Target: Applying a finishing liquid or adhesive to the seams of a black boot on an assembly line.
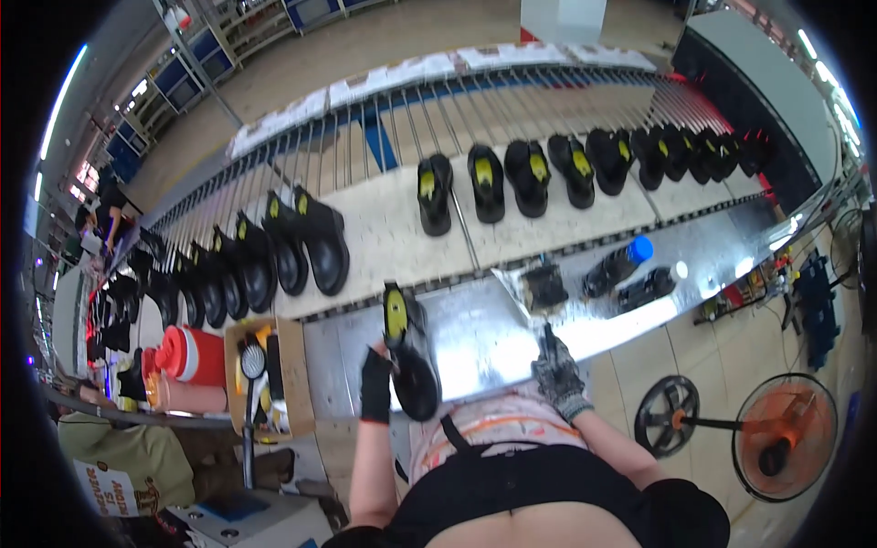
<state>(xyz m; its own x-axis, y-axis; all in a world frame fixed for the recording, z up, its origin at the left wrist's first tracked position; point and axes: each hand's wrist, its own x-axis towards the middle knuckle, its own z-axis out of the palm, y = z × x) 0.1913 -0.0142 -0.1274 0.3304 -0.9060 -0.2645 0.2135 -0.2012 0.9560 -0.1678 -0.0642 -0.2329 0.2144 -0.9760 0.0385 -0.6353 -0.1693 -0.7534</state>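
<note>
My left hand (375, 382), in a black glove with bare fingertips showing, grips a black shoe (416, 365) by its side over the near edge of the metal worktop. The shoe's yellow-green insole faces up at its far end. My right hand (559, 379), in a grey glove, is closed at the worktop's edge, and a thin dark thing sticks up from its fingers; I cannot make out what it is. Just beyond that hand lies a dark blackened block or pad (545, 288) on a pale sheet. The two hands are apart.
Rows of black shoes (528, 178) stand on a pale slatted conveyor (384, 210) beyond the worktop (475, 338). Right of the pad lie a blue-capped bottle (621, 265) and a second dark bottle (649, 289). A carton (297, 384) and red jug (196, 356) stand left; a fan (784, 438) stands right.
</note>
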